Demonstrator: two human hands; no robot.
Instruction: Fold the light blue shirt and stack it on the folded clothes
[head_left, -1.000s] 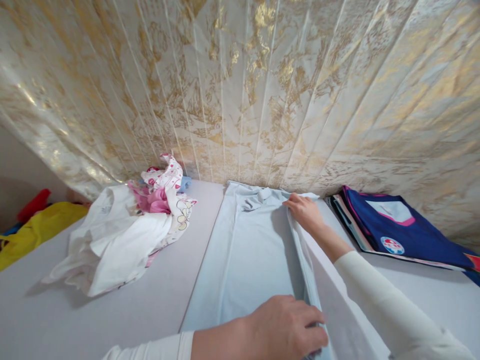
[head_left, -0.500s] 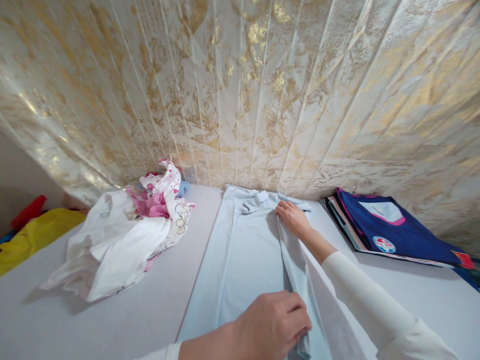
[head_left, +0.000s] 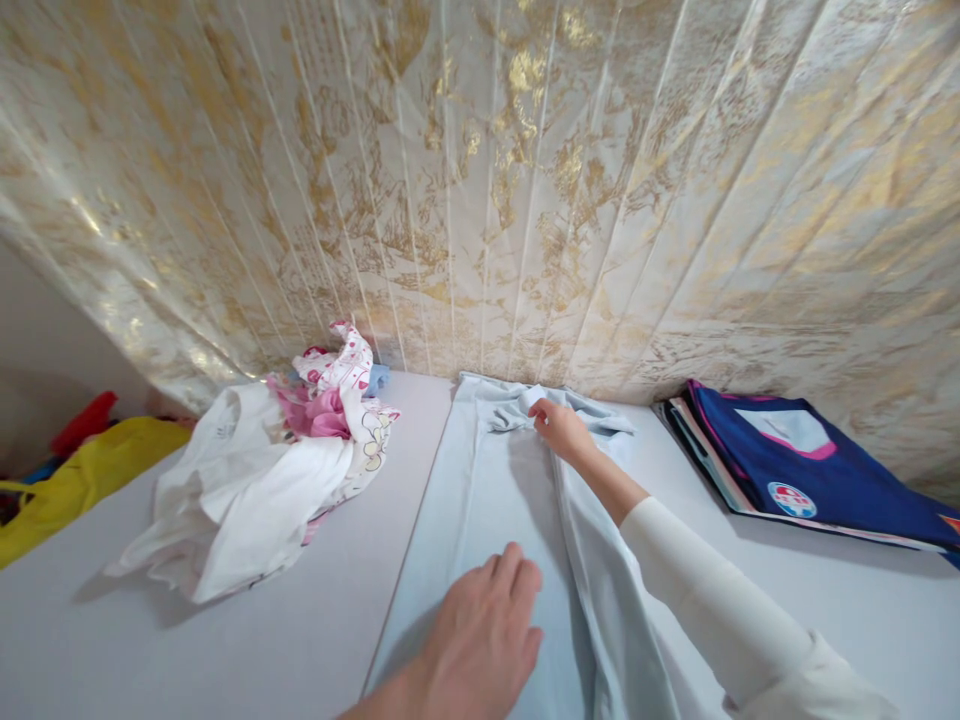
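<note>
A long light blue garment lies flat before me, its right side folded inward along a lengthwise edge. Near its far end the cloth is bunched around a small white piece. My right hand is at that bunched part, fingers curled together against the cloth by the white piece. My left hand hovers low over or rests on the near part of the garment, fingers stretched and slightly bent, holding nothing. Whether it touches the cloth is hard to tell.
A crumpled heap of white and pink clothes lies to the left, with a yellow cloth beyond it. On the right sits a folded stack topped by a navy garment. A gold-patterned curtain hangs behind the white surface.
My left hand has let go of the garment's right edge and moved left, its fingers opening. My right hand has shifted left from the fold's far end to the bunched cloth.
</note>
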